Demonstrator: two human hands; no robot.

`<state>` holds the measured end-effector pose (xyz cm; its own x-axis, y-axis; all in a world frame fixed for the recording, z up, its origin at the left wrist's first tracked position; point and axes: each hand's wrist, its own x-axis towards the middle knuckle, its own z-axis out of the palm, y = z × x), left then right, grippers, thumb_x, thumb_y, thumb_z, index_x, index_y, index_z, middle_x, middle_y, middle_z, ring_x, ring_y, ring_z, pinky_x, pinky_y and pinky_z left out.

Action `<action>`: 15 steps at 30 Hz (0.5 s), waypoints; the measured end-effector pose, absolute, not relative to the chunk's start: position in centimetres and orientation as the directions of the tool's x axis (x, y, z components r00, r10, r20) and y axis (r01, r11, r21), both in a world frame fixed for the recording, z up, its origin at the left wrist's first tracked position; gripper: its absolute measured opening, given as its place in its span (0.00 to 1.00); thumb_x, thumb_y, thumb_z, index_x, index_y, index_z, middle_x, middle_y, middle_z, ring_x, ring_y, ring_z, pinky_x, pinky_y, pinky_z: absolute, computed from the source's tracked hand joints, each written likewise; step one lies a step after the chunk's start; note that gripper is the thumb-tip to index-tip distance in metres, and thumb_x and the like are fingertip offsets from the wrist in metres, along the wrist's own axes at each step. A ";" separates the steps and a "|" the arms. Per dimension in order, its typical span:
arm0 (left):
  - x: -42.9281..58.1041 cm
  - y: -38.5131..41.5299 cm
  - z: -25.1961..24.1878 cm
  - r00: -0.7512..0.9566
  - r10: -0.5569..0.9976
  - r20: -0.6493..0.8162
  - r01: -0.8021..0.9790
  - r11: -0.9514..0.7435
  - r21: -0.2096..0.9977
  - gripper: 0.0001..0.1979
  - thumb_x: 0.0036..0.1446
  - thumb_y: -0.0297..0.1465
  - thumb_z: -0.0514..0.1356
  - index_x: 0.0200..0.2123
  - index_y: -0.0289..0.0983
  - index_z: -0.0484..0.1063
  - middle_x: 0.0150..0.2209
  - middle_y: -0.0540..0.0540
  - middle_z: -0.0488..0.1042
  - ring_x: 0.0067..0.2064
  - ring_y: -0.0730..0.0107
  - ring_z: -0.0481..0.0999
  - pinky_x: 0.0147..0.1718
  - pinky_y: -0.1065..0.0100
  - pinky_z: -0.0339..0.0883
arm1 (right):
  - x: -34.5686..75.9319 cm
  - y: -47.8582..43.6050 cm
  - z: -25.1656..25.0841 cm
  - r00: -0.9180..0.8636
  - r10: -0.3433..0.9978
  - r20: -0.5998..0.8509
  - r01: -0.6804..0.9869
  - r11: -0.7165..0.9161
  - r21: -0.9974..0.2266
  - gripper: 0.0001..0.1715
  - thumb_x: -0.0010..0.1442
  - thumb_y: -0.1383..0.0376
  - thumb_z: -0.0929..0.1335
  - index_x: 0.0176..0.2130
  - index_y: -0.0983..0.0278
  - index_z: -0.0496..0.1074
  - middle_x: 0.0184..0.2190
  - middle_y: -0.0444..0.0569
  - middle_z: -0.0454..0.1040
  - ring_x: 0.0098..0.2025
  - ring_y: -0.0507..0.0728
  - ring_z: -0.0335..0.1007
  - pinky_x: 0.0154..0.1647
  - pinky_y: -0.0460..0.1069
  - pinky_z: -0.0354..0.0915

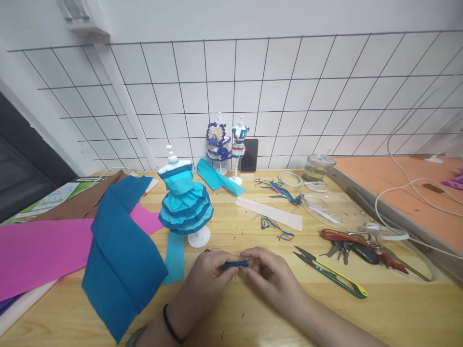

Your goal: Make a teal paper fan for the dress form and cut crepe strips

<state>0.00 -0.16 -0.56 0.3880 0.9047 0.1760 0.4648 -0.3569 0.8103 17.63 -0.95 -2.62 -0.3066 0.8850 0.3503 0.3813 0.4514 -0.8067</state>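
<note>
Both hands meet low at the middle of the wooden table (398, 308). My left hand (206, 282) and my right hand (269, 277) pinch the two ends of a small dark blue paper strip (235, 264) between their fingertips. Just behind them stands a small white mannequin wearing a tiered turquoise and blue crepe-paper dress (185, 205). A light blue paper strip (175, 258) lies flat beside its round base. A black band circles my left wrist.
Folded dark blue crepe paper (119, 260) lies on pink sheets (39, 250) at the left. Thread snips (331, 272), keys with a red strap (358, 246), tape rolls, a jar (318, 166), blue scraps, two dressed mannequins (227, 144) and a phone sit behind and to the right.
</note>
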 end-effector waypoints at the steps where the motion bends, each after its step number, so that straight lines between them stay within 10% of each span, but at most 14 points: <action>1: 0.0 -0.2 -0.6 0.385 0.907 0.170 0.471 -0.352 0.809 0.11 0.51 0.23 0.58 0.34 0.41 0.76 0.31 0.50 0.78 0.34 0.70 0.73 0.34 0.71 0.63 | 17.6 -0.9 -2.6 -0.315 0.880 0.356 0.381 0.461 -0.802 0.08 0.58 0.66 0.64 0.38 0.65 0.70 0.25 0.45 0.71 0.22 0.49 0.63 0.24 0.44 0.61; 15: 0.1 -0.6 0.4 0.411 0.889 0.200 0.544 -0.416 0.729 0.12 0.55 0.25 0.52 0.37 0.39 0.75 0.34 0.46 0.72 0.40 0.65 0.69 0.40 0.63 0.63 | 18.4 -0.4 0.7 -0.305 0.869 0.389 0.634 0.490 -0.598 0.11 0.60 0.63 0.61 0.40 0.64 0.69 0.33 0.51 0.74 0.33 0.54 0.71 0.35 0.48 0.65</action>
<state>0.11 -0.55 0.41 0.4108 0.8895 0.2003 0.5445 -0.4156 0.7286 18.38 -0.41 0.68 -0.3049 0.8692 0.3894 0.6338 0.4903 -0.5983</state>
